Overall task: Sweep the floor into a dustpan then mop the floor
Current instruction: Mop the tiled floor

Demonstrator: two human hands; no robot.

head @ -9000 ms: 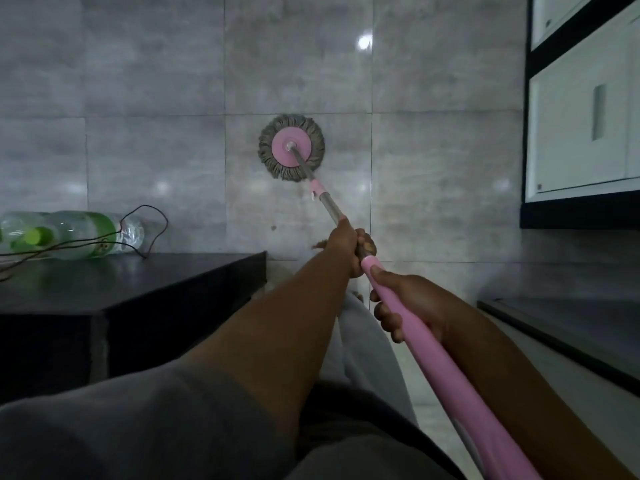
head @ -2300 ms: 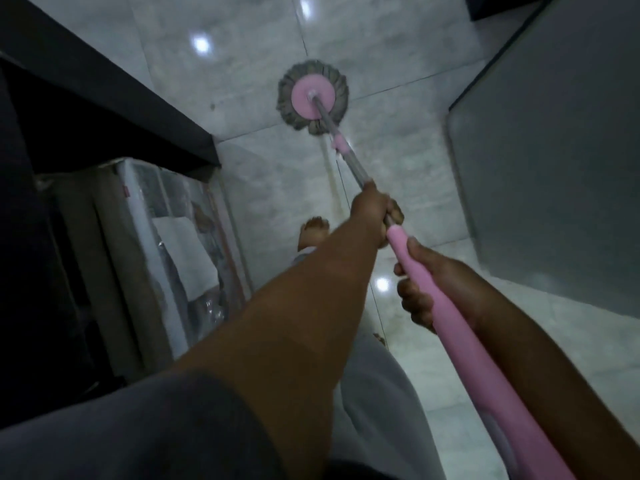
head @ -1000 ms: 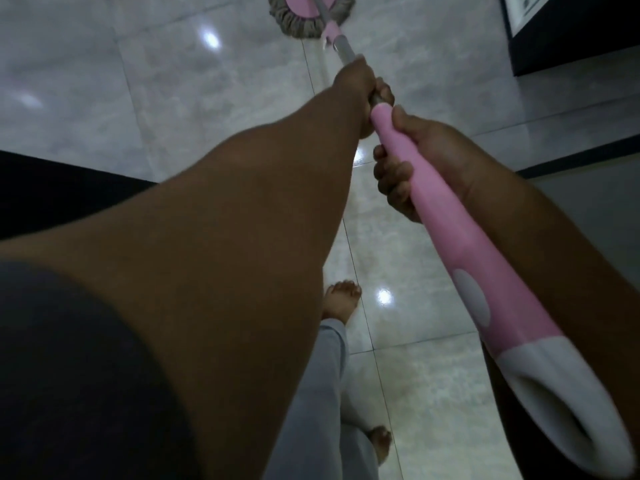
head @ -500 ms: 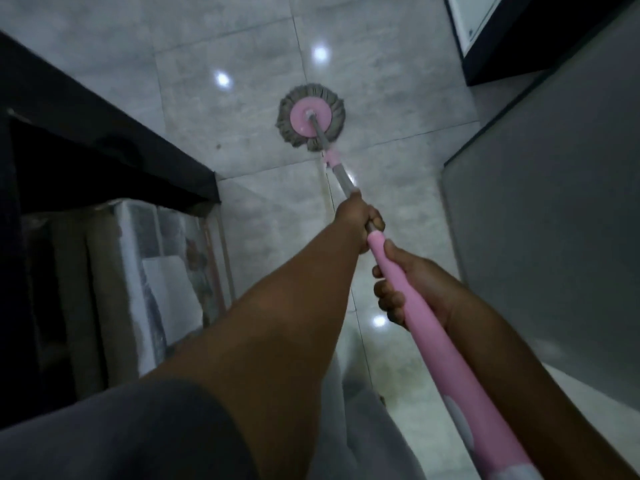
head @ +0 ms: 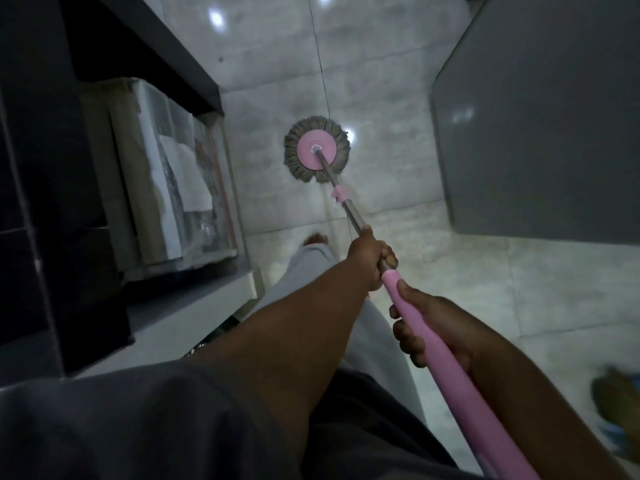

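Glossy tiled floor (head: 398, 81) (dim), mop (head: 316, 148) down.

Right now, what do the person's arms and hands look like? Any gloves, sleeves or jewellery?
Both hands are bare: the left hand and right hand show no gloves, and no rings or watch can be made out in the dim light. The left forearm is bare below a dark grey sleeve. The right forearm is bare too; any sleeve is out of frame.

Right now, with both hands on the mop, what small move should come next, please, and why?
Probably draw the mop head back toward the bare foot: it lies flat on the tiled floor ahead, and the left hand and right hand both hold the handle.
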